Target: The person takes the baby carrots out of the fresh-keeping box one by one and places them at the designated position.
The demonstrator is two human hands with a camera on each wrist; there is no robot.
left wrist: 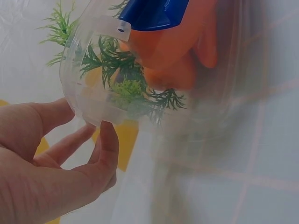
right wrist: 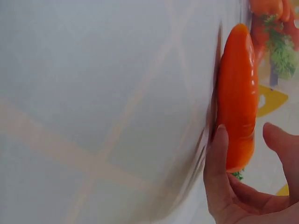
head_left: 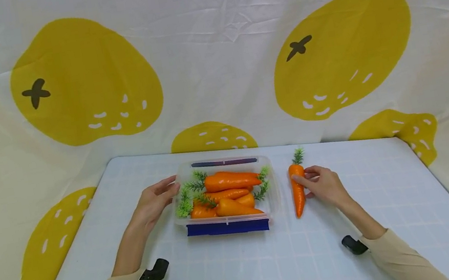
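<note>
A clear plastic container with dark blue flaps holds several toy carrots with green tops. My left hand is at its left end. In the left wrist view, the thumb and fingers grip the container's rim from either side. One more toy carrot lies on the table right of the container, its leafy top pointing away. My right hand reaches around it from the right. In the right wrist view, a fingertip touches the carrot's side, while a gap shows between the thumb and the carrot.
The table has a pale checked cover. Behind it hangs a white cloth printed with big yellow fruit. A small black camera sits at the left cuff and another black camera at the right cuff.
</note>
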